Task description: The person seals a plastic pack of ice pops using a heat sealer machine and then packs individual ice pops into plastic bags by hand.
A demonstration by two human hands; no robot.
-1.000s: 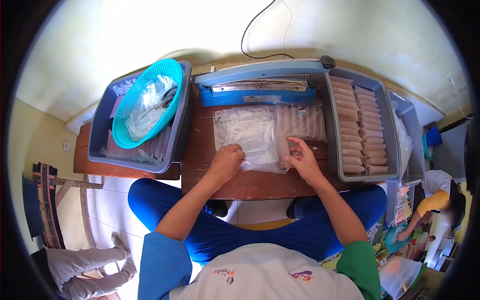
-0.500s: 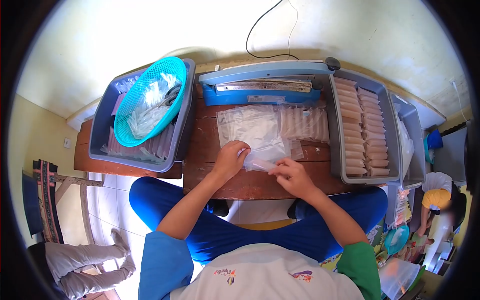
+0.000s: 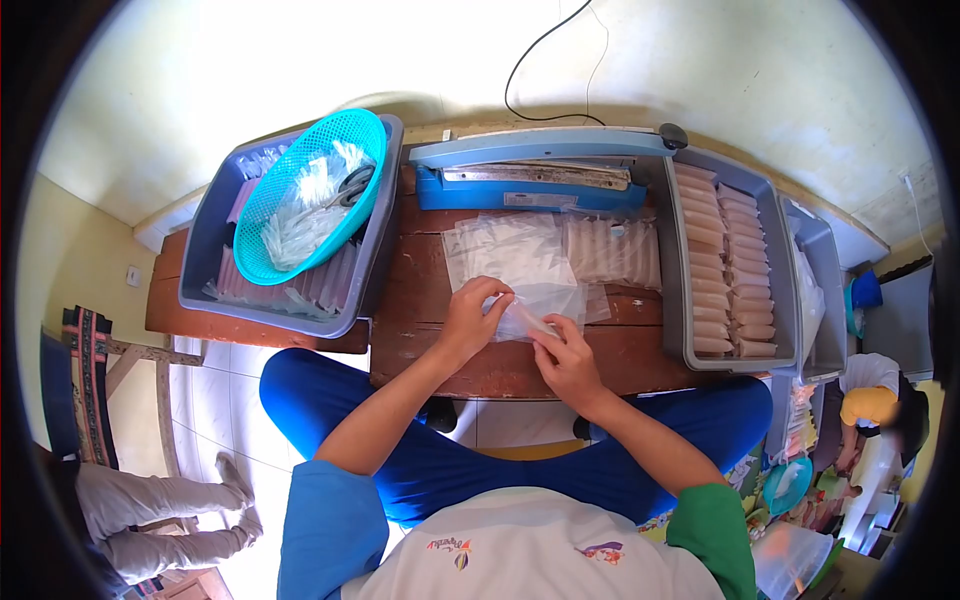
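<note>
My left hand (image 3: 478, 322) pinches one end of a slim plastic pouch with pale pink filling (image 3: 533, 318), held just above the table's front. At the pouch's other end, my right hand (image 3: 566, 362) has its thumb and fingers closed on it. The pouch slants down to the right between them. Beneath and beyond lie flat clear plastic bags (image 3: 500, 252). Right of these bags, several filled pouches (image 3: 612, 250) rest side by side in a row. A blue heat sealer (image 3: 530, 190) stands behind, its long arm raised over the sealing bar.
On the left, a grey tub (image 3: 350, 312) of pouches carries a tilted turquoise basket (image 3: 250, 255) with plastic bags and scissors. Another grey tub (image 3: 675, 300), right, holds two stacks of pouches. A person in grey trousers (image 3: 165, 500) is at lower left; another person (image 3: 870, 405) bends at far right.
My right hand has shifted left, closer to my left hand, and the pouch now slants more steeply. My left hand has moved slightly right and stays on its end.
</note>
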